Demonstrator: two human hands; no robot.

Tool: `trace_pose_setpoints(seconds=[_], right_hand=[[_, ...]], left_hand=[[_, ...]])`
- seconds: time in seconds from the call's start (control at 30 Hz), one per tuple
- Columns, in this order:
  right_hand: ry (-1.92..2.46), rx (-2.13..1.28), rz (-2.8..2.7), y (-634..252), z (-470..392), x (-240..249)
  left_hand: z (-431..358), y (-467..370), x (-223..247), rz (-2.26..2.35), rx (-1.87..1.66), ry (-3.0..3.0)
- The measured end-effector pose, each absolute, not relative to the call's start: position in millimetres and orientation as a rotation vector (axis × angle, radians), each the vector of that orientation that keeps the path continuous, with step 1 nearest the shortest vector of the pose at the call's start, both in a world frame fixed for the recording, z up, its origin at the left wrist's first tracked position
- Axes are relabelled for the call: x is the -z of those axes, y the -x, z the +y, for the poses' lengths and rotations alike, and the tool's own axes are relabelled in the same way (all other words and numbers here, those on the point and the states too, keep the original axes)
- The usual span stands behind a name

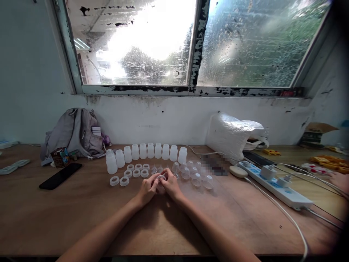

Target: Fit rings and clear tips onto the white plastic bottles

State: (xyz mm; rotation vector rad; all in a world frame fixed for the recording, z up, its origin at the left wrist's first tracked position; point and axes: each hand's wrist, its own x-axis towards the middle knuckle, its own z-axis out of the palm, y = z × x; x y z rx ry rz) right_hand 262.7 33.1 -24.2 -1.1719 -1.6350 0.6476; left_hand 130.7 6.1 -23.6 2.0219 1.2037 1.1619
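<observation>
My left hand [147, 190] and my right hand [171, 185] meet at the middle of the table, both closed around a white bottle collar ring [162, 177]. Fingers cover part of it, and I cannot tell whether anything sits inside. Just behind the hands stand a few clear bottle nipples [154, 169], partly hidden. Several more white collar rings [124, 181] lie to the left. Clear dome caps [196, 179] are grouped on the right. Frosted baby bottles [150, 150] form a curved row at the back, the leftmost [111, 162] with another piece on top.
A black phone [60, 176], a small box [60, 157] and a grey backpack [72, 134] are on the left. To the right are a white plastic bag [226, 136], a round white device [238, 171] and a power strip [278, 187] with cables. Another person's hand [339, 181] shows at the right edge.
</observation>
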Motion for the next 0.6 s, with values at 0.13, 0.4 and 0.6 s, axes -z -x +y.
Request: trace_pose_setpoints(seconds=[0.13, 0.4, 0.6], right_hand=[[1.055, -0.928, -1.61, -257.9, 31.2, 22.9], [1.085, -0.804, -1.741, -266.4, 34.2, 21.1], [1.036, -0.568, -1.881, -269.2, 32.2, 19.9]], left_hand=[[19.1, -125.4, 28.4, 1.209, -1.242, -1.792], [31.4, -120.5, 38.2, 1.018, -1.197, -1.398], [30.9, -115.9, 33.7, 0.998, -1.126, -1.321]])
